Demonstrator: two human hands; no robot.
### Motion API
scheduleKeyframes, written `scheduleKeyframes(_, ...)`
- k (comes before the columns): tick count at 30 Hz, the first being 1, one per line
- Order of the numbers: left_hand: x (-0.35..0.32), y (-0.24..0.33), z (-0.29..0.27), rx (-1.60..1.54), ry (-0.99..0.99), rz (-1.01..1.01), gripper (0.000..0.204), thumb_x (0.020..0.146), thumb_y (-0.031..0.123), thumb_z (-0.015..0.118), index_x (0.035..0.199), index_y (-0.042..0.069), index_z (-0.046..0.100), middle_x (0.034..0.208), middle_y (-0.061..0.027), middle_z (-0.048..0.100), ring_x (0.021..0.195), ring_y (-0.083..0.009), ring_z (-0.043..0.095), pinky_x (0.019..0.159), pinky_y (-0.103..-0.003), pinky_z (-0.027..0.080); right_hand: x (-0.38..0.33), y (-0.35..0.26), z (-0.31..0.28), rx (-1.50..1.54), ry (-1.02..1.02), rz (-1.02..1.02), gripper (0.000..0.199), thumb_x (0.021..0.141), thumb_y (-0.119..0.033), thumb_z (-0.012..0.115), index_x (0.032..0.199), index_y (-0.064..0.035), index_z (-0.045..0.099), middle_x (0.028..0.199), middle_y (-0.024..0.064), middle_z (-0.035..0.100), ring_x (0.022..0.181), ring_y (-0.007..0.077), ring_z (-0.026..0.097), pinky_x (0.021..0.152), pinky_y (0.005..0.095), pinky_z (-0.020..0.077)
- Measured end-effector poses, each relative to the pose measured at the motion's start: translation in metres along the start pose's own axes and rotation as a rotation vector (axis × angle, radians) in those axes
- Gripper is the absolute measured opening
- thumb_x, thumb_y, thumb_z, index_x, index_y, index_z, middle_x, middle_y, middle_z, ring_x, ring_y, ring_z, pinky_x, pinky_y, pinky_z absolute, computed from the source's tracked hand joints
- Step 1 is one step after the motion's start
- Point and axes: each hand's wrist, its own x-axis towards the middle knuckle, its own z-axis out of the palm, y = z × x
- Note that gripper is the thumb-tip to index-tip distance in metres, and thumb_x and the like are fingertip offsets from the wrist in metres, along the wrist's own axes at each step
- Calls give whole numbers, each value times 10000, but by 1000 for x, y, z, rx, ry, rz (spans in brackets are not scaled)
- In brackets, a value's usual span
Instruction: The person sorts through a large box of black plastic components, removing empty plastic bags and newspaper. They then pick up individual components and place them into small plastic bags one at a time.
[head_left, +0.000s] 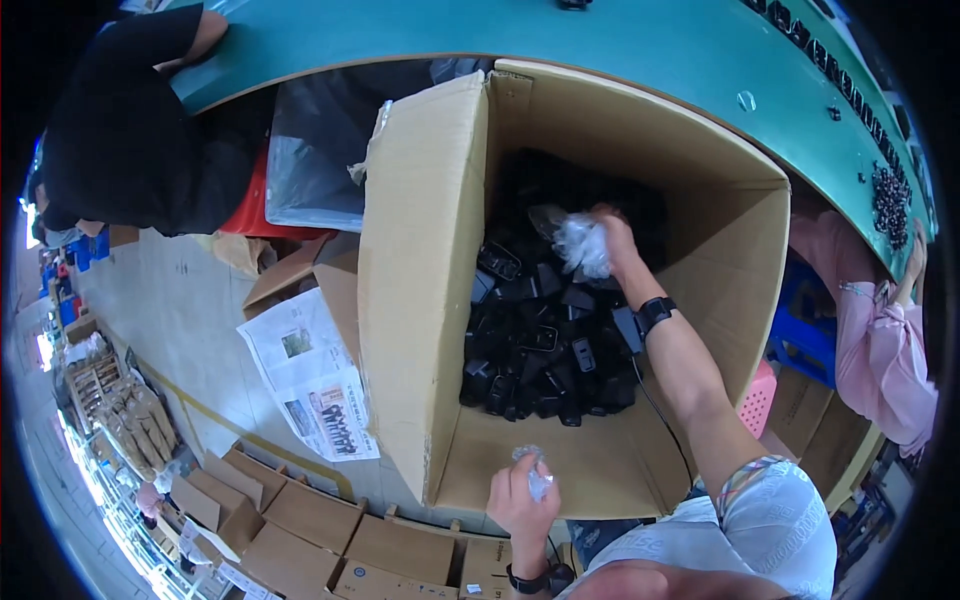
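From the head camera, a big cardboard box (420, 280) stands open on the floor, its bottom heaped with small black plastic parts (545, 340). The right hand (612, 238) reaches deep inside, fingers clamped on a crumpled clear plastic bag (580, 245) above the heap. The left hand (520, 495), at the near edge of the box, pinches a smaller scrap of clear plastic (537, 478). A newspaper (310, 385) lies on the floor beside the box.

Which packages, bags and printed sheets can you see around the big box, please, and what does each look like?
Large cardboard box: centre, open, brown, holding black plastic parts.
Clear plastic bag: crumpled, in right hand, inside the box.
Small clear bag: in left hand, at the box's near edge.
Printed newspaper sheet: floor, left of box, white with pictures.
Flat cardboard boxes: lower left, brown.
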Motion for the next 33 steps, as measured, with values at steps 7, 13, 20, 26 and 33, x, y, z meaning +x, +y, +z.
scheduleKeyframes(7,-2,2,-2,-9,-4,16,171,760,68,649,930,58,652,772,-122,593,676,-323,577,582,-401,474,17,-56,7,-372,-208,-33,273,830,-158,649,1068,-25,629,1002,110,659,860,238,648,769,363,520)
scheduleKeyframes(13,-1,0,5,-33,-13,22,155,766,60,642,921,52,647,759,-126,593,663,-325,575,576,-394,472,13,-17,51,-1880,-988,-156,231,748,-122,632,965,-99,707,927,151,686,859,317,664,758,416,524)
scheduleKeyframes(20,5,-8,-21,-628,-262,-448,115,852,129,659,849,31,600,781,-55,629,647,-174,585,579,-322,482,-24,-64,84,-866,-639,187,241,808,-93,585,1016,3,662,918,110,696,788,201,657,732,311,526)
scheduleKeyframes(26,57,-15,16,-1597,-32,-693,516,1002,378,449,1361,13,389,1287,-147,523,1150,-236,544,938,-357,461,-229,-68,148,-550,-647,-138,170,900,-115,570,1026,-6,608,909,62,644,851,130,605,775,280,488)
scheduleKeyframes(33,51,11,8,-1502,244,-604,552,997,353,468,1413,15,335,1344,-122,480,1224,-212,487,1043,-344,391,-292,-98,136,-819,-721,-820,142,818,-166,557,864,-39,600,940,116,579,1004,323,537,876,466,387)
